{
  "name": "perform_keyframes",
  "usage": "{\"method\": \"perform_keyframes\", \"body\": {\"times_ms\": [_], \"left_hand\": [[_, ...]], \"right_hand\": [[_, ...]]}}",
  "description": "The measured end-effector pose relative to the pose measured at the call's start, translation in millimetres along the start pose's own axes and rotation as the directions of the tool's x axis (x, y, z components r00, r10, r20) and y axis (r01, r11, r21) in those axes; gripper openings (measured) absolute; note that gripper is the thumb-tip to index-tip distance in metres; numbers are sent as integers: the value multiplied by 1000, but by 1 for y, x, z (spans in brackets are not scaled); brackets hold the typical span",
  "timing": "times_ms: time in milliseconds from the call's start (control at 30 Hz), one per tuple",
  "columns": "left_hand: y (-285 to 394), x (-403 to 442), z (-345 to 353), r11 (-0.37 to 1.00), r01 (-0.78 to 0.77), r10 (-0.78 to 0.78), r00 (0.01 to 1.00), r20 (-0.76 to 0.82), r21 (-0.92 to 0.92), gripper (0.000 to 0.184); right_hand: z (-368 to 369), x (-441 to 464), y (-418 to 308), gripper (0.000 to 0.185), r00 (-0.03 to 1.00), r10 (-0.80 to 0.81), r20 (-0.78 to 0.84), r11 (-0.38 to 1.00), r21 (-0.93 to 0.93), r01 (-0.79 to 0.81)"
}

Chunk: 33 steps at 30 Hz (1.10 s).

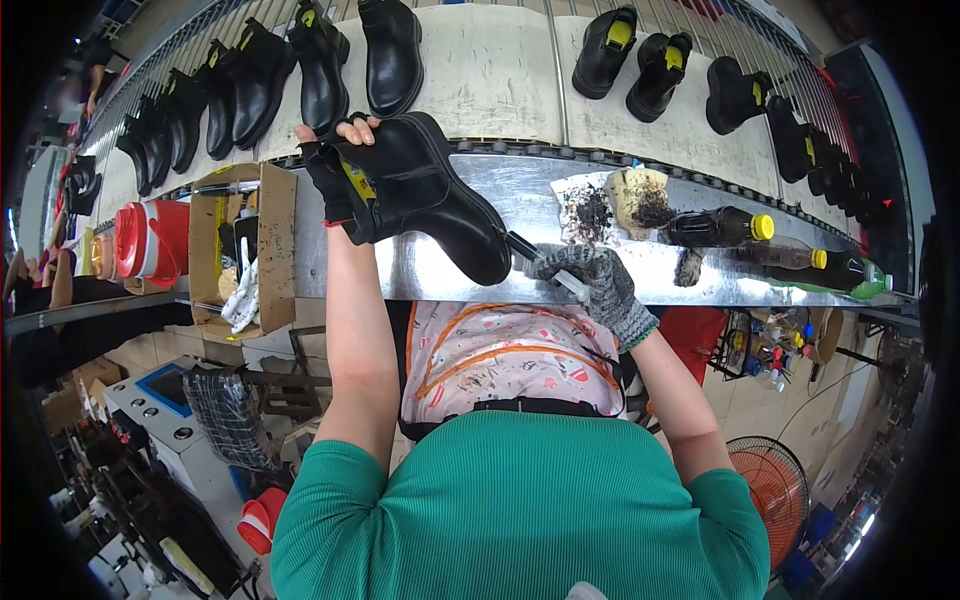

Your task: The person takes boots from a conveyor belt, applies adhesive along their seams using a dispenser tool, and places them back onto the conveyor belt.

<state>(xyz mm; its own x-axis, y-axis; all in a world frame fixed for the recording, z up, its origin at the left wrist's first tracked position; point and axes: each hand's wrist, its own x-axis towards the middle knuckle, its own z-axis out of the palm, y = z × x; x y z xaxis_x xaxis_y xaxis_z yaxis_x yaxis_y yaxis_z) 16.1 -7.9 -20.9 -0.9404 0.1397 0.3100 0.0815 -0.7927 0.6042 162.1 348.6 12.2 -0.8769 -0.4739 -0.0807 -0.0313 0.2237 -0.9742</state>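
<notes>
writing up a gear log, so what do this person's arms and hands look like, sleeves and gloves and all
Both arms have short, ribbed green sleeves, with bare forearms below. The right hand wears a mottled grey knit glove with a green-edged cuff. The left hand shows bare fingers; the rest is hidden.

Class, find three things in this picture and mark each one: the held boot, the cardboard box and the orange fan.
Held boot (415,195): head view, on the side of its black upper.
Cardboard box (279,250): head view, on its right-hand wall.
Orange fan (767,490): head view, on its round grille.
</notes>
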Motion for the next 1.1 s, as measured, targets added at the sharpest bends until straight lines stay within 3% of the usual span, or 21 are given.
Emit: {"method": "perform_keyframes", "body": {"times_ms": [233,367,467,533,633,733,767,867,900,1000,1100], "left_hand": [[-1,4,9,1000,-29,29,960,-277,3,84],[0,4,14,999,-14,26,939,-343,35,81],[0,5,-1,997,-3,31,943,-333,83,77],[-2,6,-5,995,-2,39,934,-356,103,78],[-1,13,-15,986,-19,66,958,-280,168,80],[-9,15,0,955,48,123,835,-537,294,82],[-12,11,-13,938,-22,163,909,-384,347,81],[-36,16,-7,823,-3,351,788,-505,567,75],[-40,16,-9,730,-33,402,829,-388,683,66],[-34,13,-15,374,19,513,828,-224,927,61],[-29,9,-14,197,104,529,826,-195,975,61]], "right_hand": [[-3,-5,-4,25,998,56,-18,998,21,-56],[1,-11,16,26,997,38,-66,997,69,-34],[2,-16,31,44,989,133,-68,939,327,-104],[2,-20,39,66,977,211,-13,742,653,-152],[5,-23,44,92,949,313,-18,641,741,-198],[0,-25,50,94,930,368,17,579,778,-243],[1,-24,52,93,907,421,-21,542,807,-234],[0,-25,65,93,905,426,16,400,894,-204],[4,-22,66,94,902,431,5,367,913,-180],[9,-27,58,94,863,497,-92,400,906,-134],[3,-29,42,93,846,525,-99,402,904,-144]]}}
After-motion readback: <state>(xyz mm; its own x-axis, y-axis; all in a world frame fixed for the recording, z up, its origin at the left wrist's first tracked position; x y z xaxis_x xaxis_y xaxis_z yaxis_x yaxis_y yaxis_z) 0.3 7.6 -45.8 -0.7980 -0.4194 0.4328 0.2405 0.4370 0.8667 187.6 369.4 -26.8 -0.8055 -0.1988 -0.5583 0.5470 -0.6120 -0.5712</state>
